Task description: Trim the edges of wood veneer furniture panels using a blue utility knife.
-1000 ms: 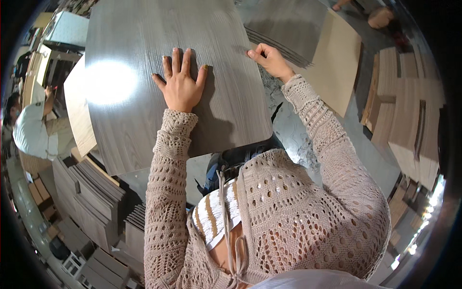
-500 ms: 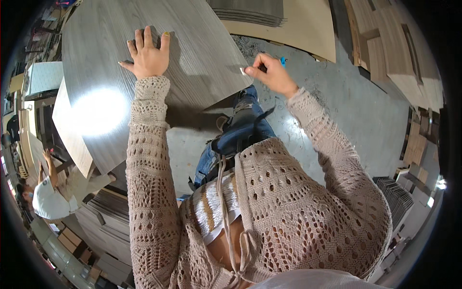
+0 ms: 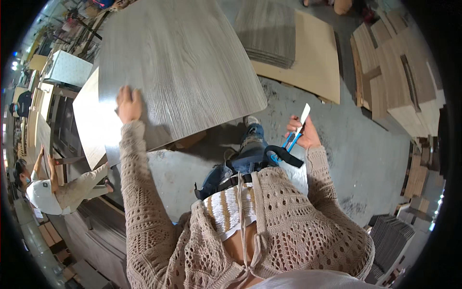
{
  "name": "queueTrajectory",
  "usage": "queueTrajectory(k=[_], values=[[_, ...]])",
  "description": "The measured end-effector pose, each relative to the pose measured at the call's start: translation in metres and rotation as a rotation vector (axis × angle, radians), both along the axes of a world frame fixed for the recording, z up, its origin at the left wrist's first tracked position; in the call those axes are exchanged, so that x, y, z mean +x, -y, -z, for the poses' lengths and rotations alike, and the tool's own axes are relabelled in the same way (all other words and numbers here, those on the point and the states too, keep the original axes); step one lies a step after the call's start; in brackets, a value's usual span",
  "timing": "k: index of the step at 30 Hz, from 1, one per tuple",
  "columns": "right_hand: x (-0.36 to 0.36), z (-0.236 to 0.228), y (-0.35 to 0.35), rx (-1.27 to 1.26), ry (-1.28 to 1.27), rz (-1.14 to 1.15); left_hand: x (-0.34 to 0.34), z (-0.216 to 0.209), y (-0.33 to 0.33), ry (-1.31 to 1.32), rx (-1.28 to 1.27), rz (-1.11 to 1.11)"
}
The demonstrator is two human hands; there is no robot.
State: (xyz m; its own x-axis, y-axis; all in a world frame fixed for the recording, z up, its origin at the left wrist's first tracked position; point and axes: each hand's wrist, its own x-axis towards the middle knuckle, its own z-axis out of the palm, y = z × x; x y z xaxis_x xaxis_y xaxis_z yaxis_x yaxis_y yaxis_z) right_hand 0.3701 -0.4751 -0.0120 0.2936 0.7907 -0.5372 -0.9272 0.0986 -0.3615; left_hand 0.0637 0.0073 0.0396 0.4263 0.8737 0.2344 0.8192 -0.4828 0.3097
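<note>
A large grey wood-grain panel point(image 3: 183, 67) lies flat in front of me. My left hand point(image 3: 128, 103) presses on it near its left front edge, fingers together. My right hand point(image 3: 302, 133) is off the panel, to its right over the concrete floor, closed around a blue-handled scraper point(image 3: 297, 129) whose pale blade points up. A black strap point(image 3: 284, 155) hangs below that wrist.
A pale board point(image 3: 89, 118) sticks out from under the panel at left. A stack of grey sheets point(image 3: 268, 33) rests on a tan board point(image 3: 313, 62) at the back. Wooden parts point(image 3: 399, 72) are piled at right. Another person point(image 3: 53, 188) works at lower left.
My right hand has left the panel's edge and pulled back to my side with the scraper. My left hand has slid toward the panel's left front edge as my view shifted.
</note>
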Motion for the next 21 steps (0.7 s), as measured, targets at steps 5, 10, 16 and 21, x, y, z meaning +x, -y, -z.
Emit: queueTrajectory(k=[5, 10, 16, 21], values=[[-0.013, 0.007, -0.011, -0.010, -0.222, 0.037, -0.098, 0.000, -0.002, -0.153, -0.035, -0.675], [-0.021, 0.020, -0.045, -0.353, 0.396, -0.117, -0.099, -0.013, 0.011, -0.247, 0.005, -0.829], [-0.008, -0.034, -0.114, -0.396, 0.714, -0.037, -0.125, 0.006, 0.034, -0.151, 0.088, -0.806], [0.005, -0.039, -0.117, -0.381, 0.882, -0.250, -0.132, -0.002, 0.058, 0.069, -0.056, -0.858]])
